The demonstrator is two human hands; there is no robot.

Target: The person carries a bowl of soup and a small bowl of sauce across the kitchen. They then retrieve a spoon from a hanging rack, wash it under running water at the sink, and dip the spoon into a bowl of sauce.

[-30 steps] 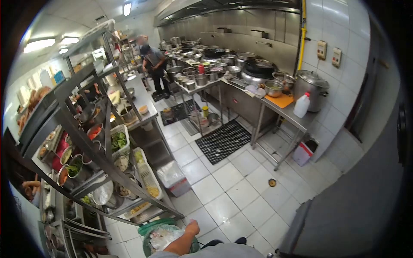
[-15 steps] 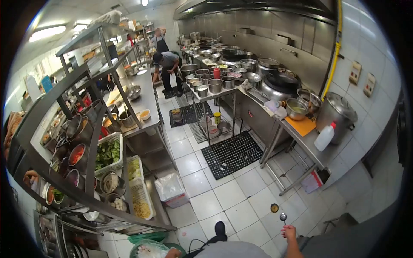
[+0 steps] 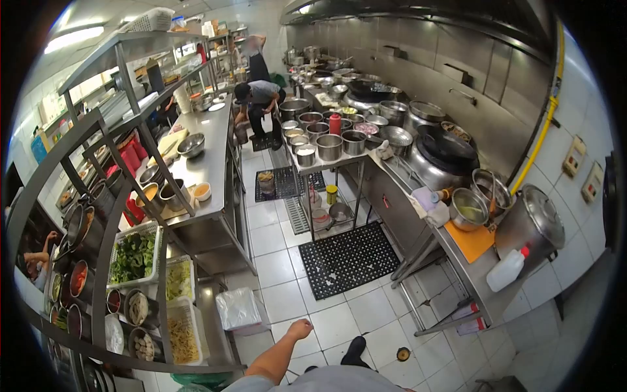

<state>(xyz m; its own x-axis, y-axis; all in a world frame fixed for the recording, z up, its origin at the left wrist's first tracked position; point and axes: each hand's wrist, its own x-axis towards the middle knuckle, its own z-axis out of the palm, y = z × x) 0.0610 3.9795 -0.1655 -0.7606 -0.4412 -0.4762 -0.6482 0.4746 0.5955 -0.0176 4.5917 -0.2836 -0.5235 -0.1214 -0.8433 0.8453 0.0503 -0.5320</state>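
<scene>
My left hand (image 3: 300, 328) is raised at the bottom centre, its fingers curled together, with nothing visible in them. It is over the tiled floor, to the right of a plastic-wrapped box (image 3: 240, 310). My right hand and the spoon are not in view. A black shoe (image 3: 355, 353) shows on the tiles below, with a round floor drain (image 3: 403, 354) to its right.
Shelving (image 3: 98, 215) with food pots and baskets fills the left. Right of centre is a black mat (image 3: 349, 258). Woks and pots line the right counter (image 3: 457, 262). A person (image 3: 261, 95) bends in the aisle; another (image 3: 258, 62) stands behind.
My left hand has moved up and right, away from the bagged items in the green container. My right hand and its spoon have left the view. The camera view has shifted.
</scene>
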